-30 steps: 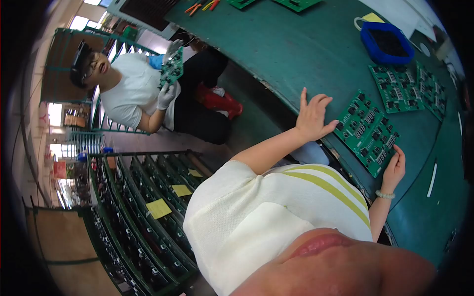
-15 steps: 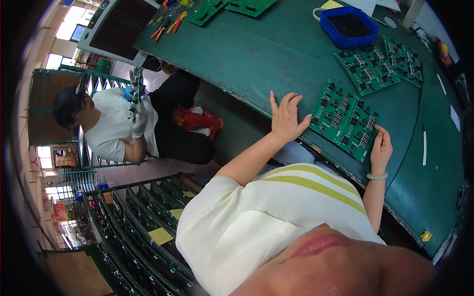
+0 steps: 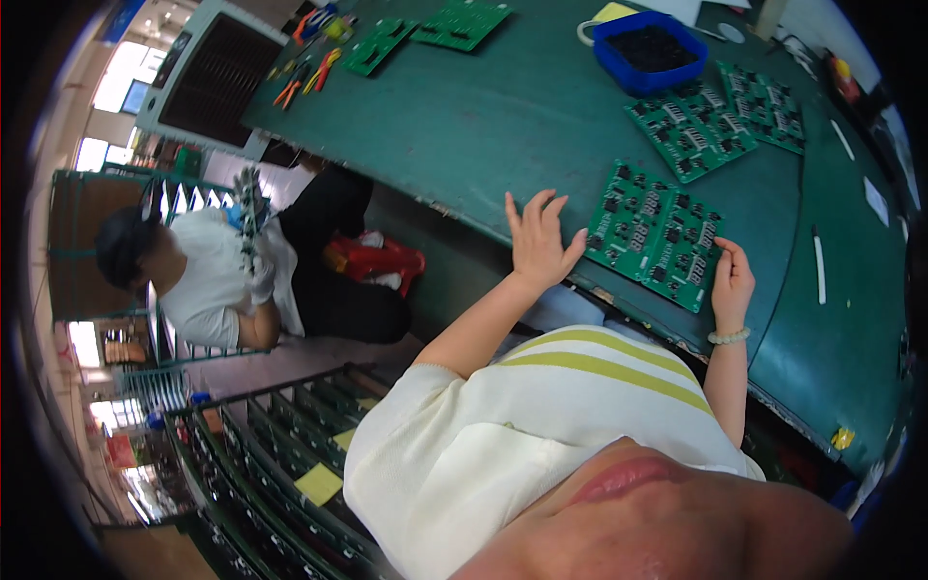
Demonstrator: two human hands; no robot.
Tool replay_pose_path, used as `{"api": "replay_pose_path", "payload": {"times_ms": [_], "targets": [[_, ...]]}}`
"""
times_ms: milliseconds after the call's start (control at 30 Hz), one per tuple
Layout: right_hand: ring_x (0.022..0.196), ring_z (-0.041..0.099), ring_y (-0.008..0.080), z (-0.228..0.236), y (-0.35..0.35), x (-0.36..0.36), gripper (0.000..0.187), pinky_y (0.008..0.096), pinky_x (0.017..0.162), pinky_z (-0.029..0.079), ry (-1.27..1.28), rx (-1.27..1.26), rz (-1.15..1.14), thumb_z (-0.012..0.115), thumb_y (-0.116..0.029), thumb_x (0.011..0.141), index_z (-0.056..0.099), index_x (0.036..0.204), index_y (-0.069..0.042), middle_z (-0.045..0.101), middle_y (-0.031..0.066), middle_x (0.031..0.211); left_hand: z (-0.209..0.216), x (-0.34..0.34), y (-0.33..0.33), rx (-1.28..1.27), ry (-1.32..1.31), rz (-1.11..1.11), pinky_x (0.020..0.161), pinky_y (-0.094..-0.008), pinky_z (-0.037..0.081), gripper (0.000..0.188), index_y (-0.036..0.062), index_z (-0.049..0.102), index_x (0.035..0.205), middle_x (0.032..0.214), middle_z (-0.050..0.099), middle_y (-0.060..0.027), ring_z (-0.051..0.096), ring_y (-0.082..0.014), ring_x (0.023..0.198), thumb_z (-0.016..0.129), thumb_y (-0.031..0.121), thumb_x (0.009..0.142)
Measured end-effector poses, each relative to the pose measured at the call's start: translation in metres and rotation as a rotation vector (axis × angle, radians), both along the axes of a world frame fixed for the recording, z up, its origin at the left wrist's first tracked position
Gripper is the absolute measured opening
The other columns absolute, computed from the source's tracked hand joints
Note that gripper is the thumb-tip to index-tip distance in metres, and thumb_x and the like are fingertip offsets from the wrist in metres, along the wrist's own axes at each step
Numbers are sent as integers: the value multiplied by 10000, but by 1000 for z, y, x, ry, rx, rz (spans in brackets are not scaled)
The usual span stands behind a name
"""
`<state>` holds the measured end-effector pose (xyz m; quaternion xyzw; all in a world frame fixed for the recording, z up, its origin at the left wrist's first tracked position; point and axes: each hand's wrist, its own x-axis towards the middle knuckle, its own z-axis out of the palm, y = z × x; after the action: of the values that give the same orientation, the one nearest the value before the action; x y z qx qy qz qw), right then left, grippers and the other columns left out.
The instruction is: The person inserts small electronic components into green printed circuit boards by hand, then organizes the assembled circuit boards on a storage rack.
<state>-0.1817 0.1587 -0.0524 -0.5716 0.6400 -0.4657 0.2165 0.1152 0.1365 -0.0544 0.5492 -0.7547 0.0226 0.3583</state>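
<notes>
A green circuit board [image 3: 659, 232] with black parts and white digit displays lies flat on the green table in front of me. My left hand [image 3: 543, 242] is at the board's left edge, its fingers spread and the thumb at the board's edge. At the right edge, my right hand [image 3: 733, 282] has its fingers bent against the board's side; the thumb is hard to make out. Beyond it lie two similar boards, a nearer one [image 3: 691, 130] and another one [image 3: 764, 104] to its right. A blue tub [image 3: 650, 82] of small black parts stands behind them.
Pliers [image 3: 324, 70] and more green boards [image 3: 459, 24] lie at the table's far left. A white stick [image 3: 820, 266] is on the right. Across the aisle a seated person [image 3: 208, 271] in gloves holds a board. A rack of boards [image 3: 280, 464] stands at lower left.
The whole view has shifted slightly, so the table things sit farther left. Both hands stay at the same board's edges. The co-worker's head and held board have turned a little.
</notes>
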Motion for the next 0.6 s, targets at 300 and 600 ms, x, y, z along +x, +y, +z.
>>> {"api": "replay_pose_path", "payload": {"times_ms": [300,600], "targets": [[465,328,39,-2,0,0,175,230,425,268,-2,-12,-11,472,-74,885,621,975,-59,429,-24,535,-5,1,-1,22,-27,-13,1010,-618,136,433,34,466,1089,1091,473,-120,448,-277,1065,599,284,762],[463,329,38,3,-1,0,178,230,421,266,11,-5,-10,471,-75,884,623,975,-61,434,-24,533,-6,2,0,-45,25,2,1016,-622,90,618,24,343,1215,1236,363,-181,329,-349,1200,608,334,750]]}}
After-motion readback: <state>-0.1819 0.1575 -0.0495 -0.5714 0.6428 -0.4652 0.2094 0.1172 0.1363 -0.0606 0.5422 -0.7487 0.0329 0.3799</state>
